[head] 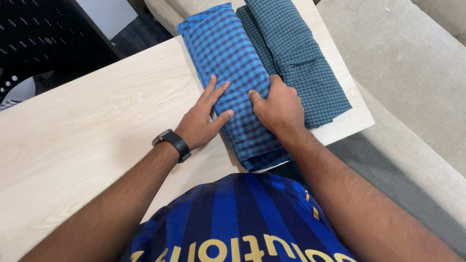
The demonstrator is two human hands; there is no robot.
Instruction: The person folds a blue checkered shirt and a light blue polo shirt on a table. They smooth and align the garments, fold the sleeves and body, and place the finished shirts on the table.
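Two folded checked shirts lie side by side on a pale wooden table (87,121). The left hand (201,121), fingers spread flat, presses the bright blue shirt (228,53) at its nine o'clock edge; the right hand (280,107), fingers curled, grips its three o'clock fold beside the teal shirt (301,58).

We see our two bare forearms with no sleeves reaching them; our left hand (201,121) has a black watch (172,144) with a dark strap on its wrist, our right hand (280,107) wears nothing. Our shirt (238,218) is striped in dark and bright blue, with gold lettering
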